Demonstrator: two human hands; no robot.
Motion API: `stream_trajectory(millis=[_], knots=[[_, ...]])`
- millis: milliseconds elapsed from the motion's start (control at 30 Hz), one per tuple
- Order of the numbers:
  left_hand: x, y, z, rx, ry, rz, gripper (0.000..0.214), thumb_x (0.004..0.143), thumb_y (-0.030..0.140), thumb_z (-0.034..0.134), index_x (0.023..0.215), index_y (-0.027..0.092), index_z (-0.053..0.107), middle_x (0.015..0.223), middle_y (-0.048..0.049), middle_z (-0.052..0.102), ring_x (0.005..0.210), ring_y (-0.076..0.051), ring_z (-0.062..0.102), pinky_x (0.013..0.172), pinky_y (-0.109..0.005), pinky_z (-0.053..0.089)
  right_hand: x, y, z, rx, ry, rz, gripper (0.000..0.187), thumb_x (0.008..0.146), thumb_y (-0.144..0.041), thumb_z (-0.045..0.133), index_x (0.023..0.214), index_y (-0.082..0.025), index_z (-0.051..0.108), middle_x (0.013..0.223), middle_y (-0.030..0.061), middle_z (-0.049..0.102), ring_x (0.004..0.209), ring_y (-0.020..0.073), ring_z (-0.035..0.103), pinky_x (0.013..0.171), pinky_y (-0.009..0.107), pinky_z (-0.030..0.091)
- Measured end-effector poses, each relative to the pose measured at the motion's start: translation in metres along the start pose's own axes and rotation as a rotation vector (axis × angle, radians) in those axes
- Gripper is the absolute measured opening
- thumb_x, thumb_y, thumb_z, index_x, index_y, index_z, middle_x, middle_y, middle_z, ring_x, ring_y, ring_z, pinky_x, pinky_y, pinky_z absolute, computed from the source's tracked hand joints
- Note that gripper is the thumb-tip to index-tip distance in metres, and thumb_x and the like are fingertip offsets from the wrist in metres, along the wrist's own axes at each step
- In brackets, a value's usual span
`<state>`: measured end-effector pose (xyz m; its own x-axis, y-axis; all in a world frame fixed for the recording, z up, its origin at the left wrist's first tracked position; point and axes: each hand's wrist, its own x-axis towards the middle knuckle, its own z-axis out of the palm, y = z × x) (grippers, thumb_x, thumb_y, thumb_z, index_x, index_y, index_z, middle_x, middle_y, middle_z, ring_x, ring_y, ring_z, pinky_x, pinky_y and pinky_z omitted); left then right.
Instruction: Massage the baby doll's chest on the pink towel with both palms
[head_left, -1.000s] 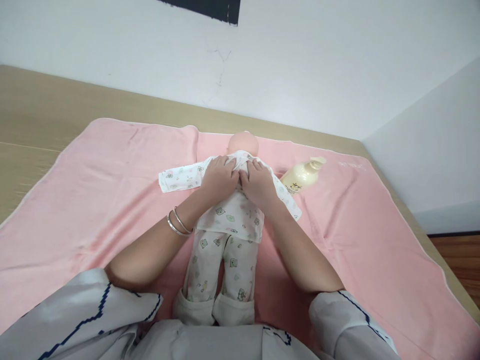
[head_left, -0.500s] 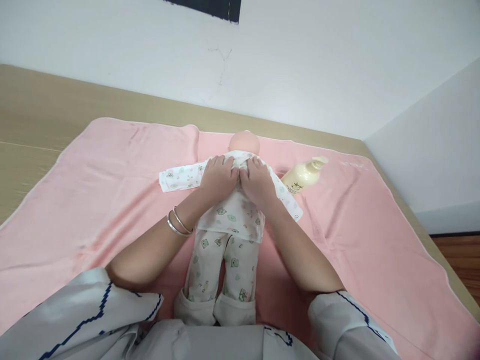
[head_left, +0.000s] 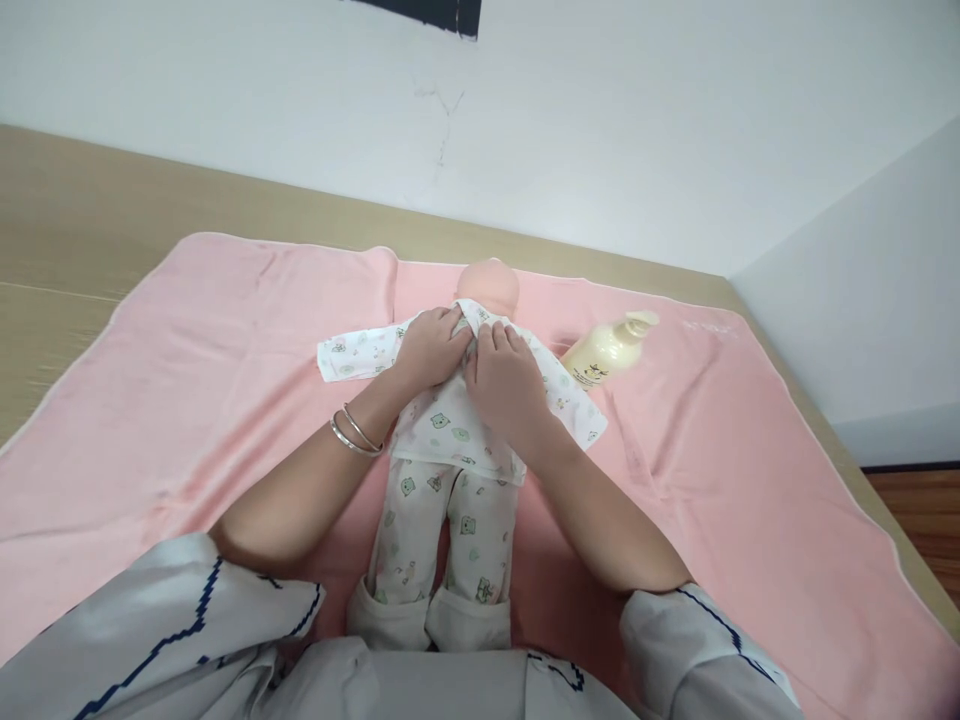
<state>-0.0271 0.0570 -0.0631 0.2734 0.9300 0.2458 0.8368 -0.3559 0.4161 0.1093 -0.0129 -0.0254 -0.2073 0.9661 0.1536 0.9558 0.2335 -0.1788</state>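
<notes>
A baby doll lies lengthwise on a pink blanket, its smooth head at the far end. It wears a white long-sleeved shirt and matching trousers, both printed with small animals. Its sleeves are spread to either side. My left hand is closed at the upper chest, with thumb and forefinger gripping the shirt's fabric near the neck. Beside it, my right hand rests flat on the shirt, fingers stretched toward the neck. The fabric under both palms is hidden.
A cream pump bottle leans or lies by the doll's sleeve on the right. The wrinkled pink blanket covers most of a wooden surface. A white wall stands behind.
My right hand has shifted slightly left and toward me over the shirt, with its fingers laid flatter. The shirt's fabric at the neck has moved. The doll and bottle stay in place.
</notes>
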Motion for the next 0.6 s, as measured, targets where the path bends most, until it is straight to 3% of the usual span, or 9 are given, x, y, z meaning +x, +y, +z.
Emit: stream_trajectory(millis=[200,300,400,500,600], knots=[[-0.012,0.011,0.003,0.045,0.08,-0.033,0.031,0.105,0.029,0.038,0.111,0.016,0.066,0.107,-0.0173,0.073,0.107,-0.034,0.067,0.1,-0.05,0.053,0.023,0.022,0.004,0.158,-0.01,0.085,0.052,0.108,-0.031,0.034,0.146,-0.008,0.06,0.157,0.021,0.06,0.151,0.0345,0.051,0.126,0.053,0.041],[-0.023,0.024,0.0,0.073,0.089,-0.048,0.037,0.107,0.029,0.037,0.124,0.012,0.064,0.126,-0.0221,0.069,0.123,-0.037,0.061,0.111,-0.055,0.048,0.035,0.036,0.013,0.151,-0.007,0.154,0.058,0.107,-0.035,0.035,0.152,-0.003,0.053,0.164,0.0246,0.052,0.155,0.0361,0.047,0.129,0.057,0.036],[-0.031,0.037,-0.005,0.068,0.059,-0.004,0.04,0.107,0.025,0.033,0.132,0.01,0.061,0.14,-0.0237,0.063,0.134,-0.038,0.055,0.118,-0.056,0.042,0.038,0.042,0.018,0.139,0.019,0.124,0.059,0.108,-0.036,0.032,0.152,-0.001,0.051,0.163,0.026,0.053,0.152,0.0368,0.05,0.128,0.058,0.036],[-0.028,0.038,-0.009,0.034,0.01,0.058,0.041,0.105,0.019,0.032,0.131,0.009,0.063,0.138,-0.0227,0.064,0.13,-0.035,0.056,0.117,-0.052,0.043,0.032,0.038,0.015,0.077,0.009,0.065,0.059,0.108,-0.033,0.03,0.151,0.002,0.052,0.158,0.0286,0.056,0.148,0.0385,0.052,0.125,0.058,0.038],[-0.018,0.024,-0.007,0.023,-0.025,0.104,0.037,0.102,0.017,0.036,0.122,0.01,0.066,0.128,-0.022,0.067,0.121,-0.034,0.059,0.111,-0.051,0.047,0.019,0.025,0.008,0.015,-0.001,0.035,0.06,0.109,-0.029,0.031,0.154,0.006,0.049,0.158,0.0301,0.056,0.149,0.0395,0.052,0.125,0.056,0.039]])
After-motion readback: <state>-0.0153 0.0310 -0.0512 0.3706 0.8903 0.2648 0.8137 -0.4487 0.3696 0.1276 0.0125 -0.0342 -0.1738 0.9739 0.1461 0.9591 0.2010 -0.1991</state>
